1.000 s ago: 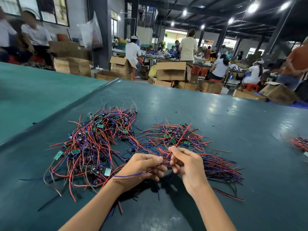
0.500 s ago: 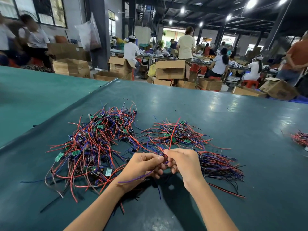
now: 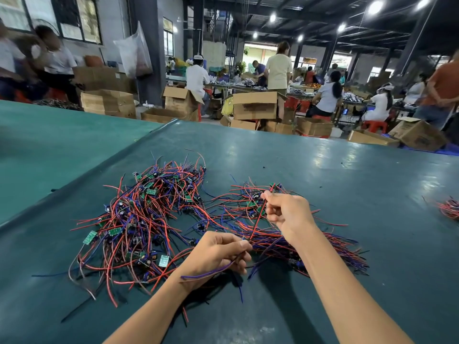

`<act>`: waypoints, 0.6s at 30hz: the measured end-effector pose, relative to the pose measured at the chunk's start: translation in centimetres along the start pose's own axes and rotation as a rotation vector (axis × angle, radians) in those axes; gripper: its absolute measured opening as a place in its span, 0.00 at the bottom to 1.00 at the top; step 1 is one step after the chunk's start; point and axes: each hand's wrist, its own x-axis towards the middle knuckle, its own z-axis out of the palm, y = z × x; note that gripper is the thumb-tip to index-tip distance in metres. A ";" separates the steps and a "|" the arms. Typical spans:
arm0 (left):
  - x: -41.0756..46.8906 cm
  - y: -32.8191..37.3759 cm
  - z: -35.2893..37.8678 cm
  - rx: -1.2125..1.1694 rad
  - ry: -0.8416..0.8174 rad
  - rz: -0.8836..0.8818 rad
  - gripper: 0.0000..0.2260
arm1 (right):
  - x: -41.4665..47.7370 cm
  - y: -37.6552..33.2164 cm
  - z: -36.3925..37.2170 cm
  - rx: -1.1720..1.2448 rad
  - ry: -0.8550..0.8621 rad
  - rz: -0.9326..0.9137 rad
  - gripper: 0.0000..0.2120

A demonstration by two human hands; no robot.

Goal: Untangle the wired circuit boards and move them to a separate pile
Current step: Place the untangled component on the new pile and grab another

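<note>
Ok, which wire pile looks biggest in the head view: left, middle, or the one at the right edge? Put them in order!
1. Left pile: largest.
2. Middle pile: a bit smaller; the right hand hides part.
3. Right-edge pile: smallest-looking, but farther off and cut by the frame, so unsure.

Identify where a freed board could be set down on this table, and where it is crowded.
Bare table lies between the straightened bundle and the small wire cluster at the right edge, and beyond both piles. Crowded: the tangled pile at left.
</note>
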 end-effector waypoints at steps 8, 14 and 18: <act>0.1 -0.2 -0.4 -0.047 0.020 0.017 0.19 | 1.6 -1.7 0.7 0.148 -0.012 0.064 0.05; 0.8 -0.3 -0.9 -0.127 0.112 0.116 0.12 | 1.3 -3.8 0.4 -0.161 0.174 -0.189 0.16; 1.5 0.8 -1.5 -0.258 0.282 0.166 0.15 | -2.0 -1.3 -0.1 -0.323 0.020 -0.252 0.17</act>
